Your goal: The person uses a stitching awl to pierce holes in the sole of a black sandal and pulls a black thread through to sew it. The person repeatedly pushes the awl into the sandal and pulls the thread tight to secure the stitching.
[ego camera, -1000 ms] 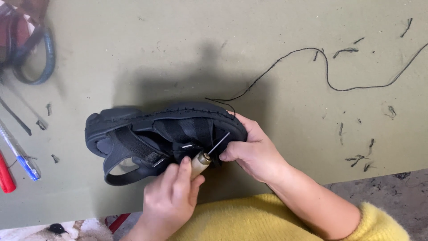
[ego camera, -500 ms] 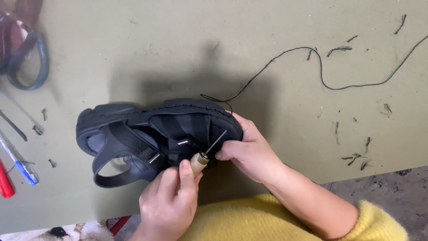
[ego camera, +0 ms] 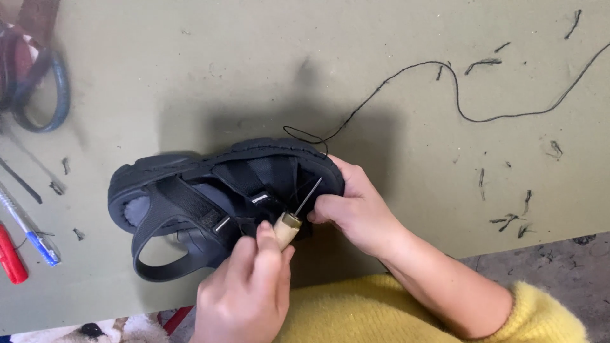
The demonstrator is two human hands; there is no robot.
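A black strapped sandal (ego camera: 190,190) lies on its side on the olive-green table (ego camera: 254,70). My right hand (ego camera: 359,213) grips its toe end. In my left hand (ego camera: 244,295) is an awl (ego camera: 287,227) with a pale wooden handle; its metal needle points up and right into the sandal's toe edge, next to my right thumb. A long black thread (ego camera: 457,95) runs from the sandal's toe across the table to the upper right. The needle's tip is hidden against the sole.
Scissors with dark handles (ego camera: 38,89) lie at the far left, with a blue pen (ego camera: 28,232) and a red marker (ego camera: 11,257) below them. Short thread scraps (ego camera: 508,219) are scattered at the right. The table's near edge meets grey floor (ego camera: 559,260) at the lower right.
The sandal has shifted a little to the left in my hands. The awl stays at the toe edge and both hands keep their grips.
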